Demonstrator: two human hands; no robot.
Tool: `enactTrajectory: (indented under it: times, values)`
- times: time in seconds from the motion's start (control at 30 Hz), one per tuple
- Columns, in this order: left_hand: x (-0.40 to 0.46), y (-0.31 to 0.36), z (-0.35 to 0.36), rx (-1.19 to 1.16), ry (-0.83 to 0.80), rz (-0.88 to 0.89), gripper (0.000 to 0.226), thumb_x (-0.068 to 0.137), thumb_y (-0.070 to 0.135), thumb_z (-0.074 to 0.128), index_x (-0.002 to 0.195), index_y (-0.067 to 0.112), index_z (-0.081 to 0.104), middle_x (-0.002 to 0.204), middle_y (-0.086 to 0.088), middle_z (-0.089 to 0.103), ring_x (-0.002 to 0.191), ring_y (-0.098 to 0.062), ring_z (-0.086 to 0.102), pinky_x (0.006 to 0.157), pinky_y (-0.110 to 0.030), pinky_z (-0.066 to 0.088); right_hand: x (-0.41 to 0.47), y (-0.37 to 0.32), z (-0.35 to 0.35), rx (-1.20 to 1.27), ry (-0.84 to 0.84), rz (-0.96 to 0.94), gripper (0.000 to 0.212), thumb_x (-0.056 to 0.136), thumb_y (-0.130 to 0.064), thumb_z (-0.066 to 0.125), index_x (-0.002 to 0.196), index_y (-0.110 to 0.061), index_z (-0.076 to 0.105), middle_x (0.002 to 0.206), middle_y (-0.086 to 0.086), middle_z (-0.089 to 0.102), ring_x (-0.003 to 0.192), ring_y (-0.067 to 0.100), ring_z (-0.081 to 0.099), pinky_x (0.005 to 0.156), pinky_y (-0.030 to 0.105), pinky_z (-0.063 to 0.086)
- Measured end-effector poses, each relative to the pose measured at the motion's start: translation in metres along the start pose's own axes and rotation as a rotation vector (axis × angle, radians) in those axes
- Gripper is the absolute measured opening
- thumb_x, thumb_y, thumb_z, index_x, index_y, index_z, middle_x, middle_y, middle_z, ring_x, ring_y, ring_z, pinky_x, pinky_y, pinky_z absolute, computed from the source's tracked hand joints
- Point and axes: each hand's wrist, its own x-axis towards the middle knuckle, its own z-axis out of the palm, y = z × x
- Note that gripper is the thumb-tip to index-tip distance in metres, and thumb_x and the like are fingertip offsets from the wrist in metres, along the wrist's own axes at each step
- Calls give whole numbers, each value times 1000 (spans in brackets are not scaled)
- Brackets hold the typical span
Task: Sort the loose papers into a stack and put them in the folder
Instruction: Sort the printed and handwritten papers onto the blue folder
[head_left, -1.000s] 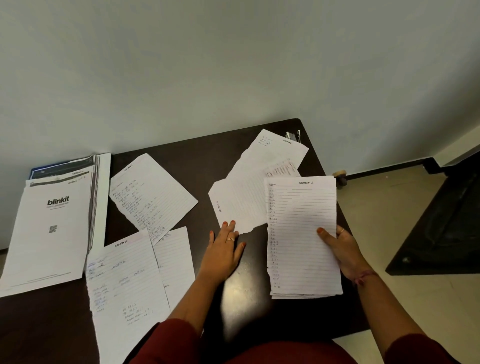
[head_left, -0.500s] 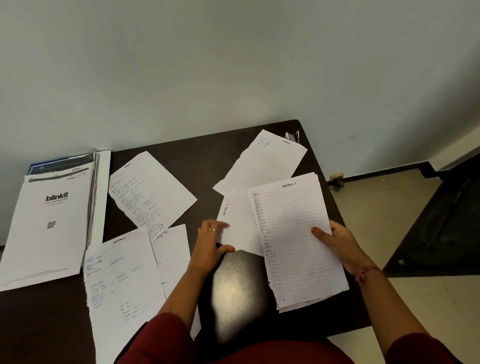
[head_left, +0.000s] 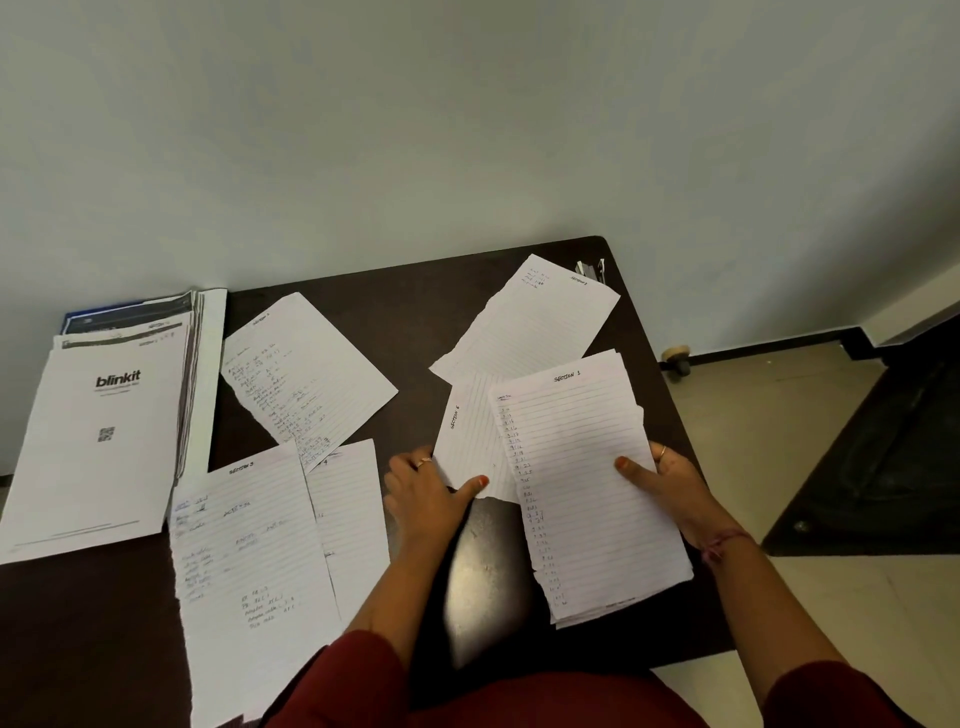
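Currently, the right hand (head_left: 675, 493) is gripping the stack of lined papers (head_left: 587, 483), thumb on top. Just left of it, the left hand (head_left: 428, 499) is pinching a single sheet (head_left: 472, 436) above the desk (head_left: 415, 291).

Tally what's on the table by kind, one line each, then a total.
Loose lined sheets lying on the table, apart from the hands: 4
Sheets the left hand pinches: 1
Sheaves the right hand holds, headed Section 1: 1
Folder piles, blinkit cover on top: 1
Total: 7
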Motion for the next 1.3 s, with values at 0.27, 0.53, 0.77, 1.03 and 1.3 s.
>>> enactTrajectory:
  times: [0.27, 0.53, 0.77, 1.03, 1.3]
  values:
    - [19, -5, -13, -33, -147, 108, 69, 70, 45, 80, 129, 28, 49, 128, -4, 35, 121, -22, 35, 99, -38, 30, 2, 2, 9, -96, -65, 27, 22, 87, -19, 66, 108, -14, 61, 104, 7, 70, 92, 24, 69, 72, 34, 58]
    - [36, -6, -21, -362, -356, 81, 71, 71, 8, 81, 127, 22, 40, 121, 0, 55, 116, -22, 54, 96, -38, 47, 7, 6, 25, -192, -152, 39, 22, 88, -21, 64, 109, -15, 60, 108, 7, 67, 98, 24, 67, 84, 42, 56]
    - [26, -3, -20, -905, -221, -209, 76, 81, -1, 66, 146, 9, 27, 107, -2, 56, 92, -13, 58, 84, -30, 50, 11, 1, 34, -235, -178, 19, 20, 88, -23, 65, 107, -18, 60, 108, 5, 68, 96, 19, 67, 80, 35, 57]
    - [-7, -1, -12, -1264, -211, -487, 5, 84, 1, 63, 81, 5, 61, 86, -8, 67, 81, -21, 63, 75, -29, 50, 16, -3, 44, -430, -173, -18, 33, 89, -24, 65, 117, -17, 50, 113, 2, 58, 103, 18, 59, 78, 24, 51]
    - [-30, 17, -1, -1019, -99, -373, 5, 94, 9, 53, 94, 10, 59, 95, -6, 65, 86, -20, 63, 71, -30, 52, 14, -1, 53, -550, -252, -86, 44, 91, -21, 63, 130, -11, 46, 118, 2, 55, 109, 18, 57, 88, 27, 49]
